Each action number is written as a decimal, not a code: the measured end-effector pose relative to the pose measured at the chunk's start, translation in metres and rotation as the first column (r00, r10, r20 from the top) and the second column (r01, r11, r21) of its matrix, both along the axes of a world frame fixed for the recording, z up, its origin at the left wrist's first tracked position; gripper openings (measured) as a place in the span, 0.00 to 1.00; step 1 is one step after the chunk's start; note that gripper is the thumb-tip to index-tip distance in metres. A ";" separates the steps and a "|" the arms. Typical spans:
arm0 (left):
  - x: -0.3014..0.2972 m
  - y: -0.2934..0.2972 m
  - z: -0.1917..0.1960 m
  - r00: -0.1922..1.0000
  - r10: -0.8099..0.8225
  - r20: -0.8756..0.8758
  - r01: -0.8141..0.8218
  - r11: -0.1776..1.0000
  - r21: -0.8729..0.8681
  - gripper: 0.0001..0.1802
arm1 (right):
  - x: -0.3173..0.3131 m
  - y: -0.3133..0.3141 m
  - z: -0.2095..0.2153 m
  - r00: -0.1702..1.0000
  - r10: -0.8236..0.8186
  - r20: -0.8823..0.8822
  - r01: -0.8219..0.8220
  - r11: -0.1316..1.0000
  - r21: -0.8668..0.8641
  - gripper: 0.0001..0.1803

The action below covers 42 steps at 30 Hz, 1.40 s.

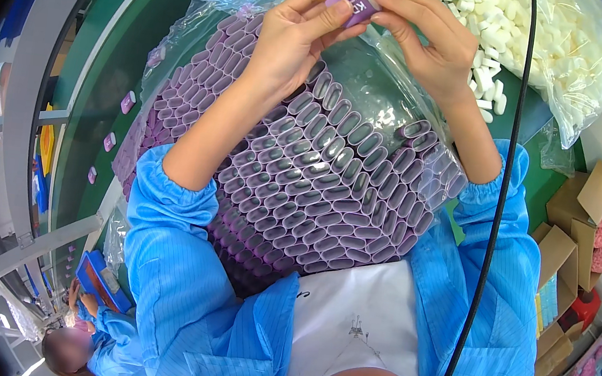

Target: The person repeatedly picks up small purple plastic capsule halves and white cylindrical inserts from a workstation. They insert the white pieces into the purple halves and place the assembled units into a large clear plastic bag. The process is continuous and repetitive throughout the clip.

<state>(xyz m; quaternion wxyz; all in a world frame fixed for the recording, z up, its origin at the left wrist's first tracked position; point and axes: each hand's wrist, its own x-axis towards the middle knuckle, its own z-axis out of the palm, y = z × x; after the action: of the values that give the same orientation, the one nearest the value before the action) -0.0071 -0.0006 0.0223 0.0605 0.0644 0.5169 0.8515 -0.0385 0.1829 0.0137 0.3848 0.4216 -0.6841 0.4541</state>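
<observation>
Below my hands I see a clear plastic bag (pixel 370 99) packed tight with rows of purple oval sleeves (pixel 315 190), their open ends facing up; it fills the space between my two blue-sleeved forearms and sits against my lap. Behind it, at the upper right, a second clear bag holds a heap of small white pieces (pixel 512 26). A black cable (pixel 504 174) hangs down across my right forearm and cuts through the view there. To the left runs a green conveyor belt (pixel 94 112) with a few purple pieces (pixel 127 101) lying apart on it. Cardboard boxes (pixel 570 241) stand at the right, and another person in blue (pixel 95 335) works at the lower left.

Both hands meet above the bag. My left hand (pixel 292 38) is closed on a small purple case (pixel 353 4), thumb and fingers pinching its lower end. My right hand (pixel 429 39) pinches its upper right end with the fingertips, so the case is held between both, clear of the bags.
</observation>
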 end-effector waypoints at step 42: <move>0.016 0.002 0.033 0.867 -0.386 -0.314 -0.138 0.420 -0.897 0.22 | -0.013 0.027 0.006 0.635 0.149 0.758 0.067 0.967 -0.246 0.09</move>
<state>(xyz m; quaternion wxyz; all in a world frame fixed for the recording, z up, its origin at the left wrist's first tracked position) 0.0087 0.0013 0.0552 0.0218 0.2687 0.8803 0.3903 -0.0512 0.2098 0.0195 0.0956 0.1507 -0.7096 0.6816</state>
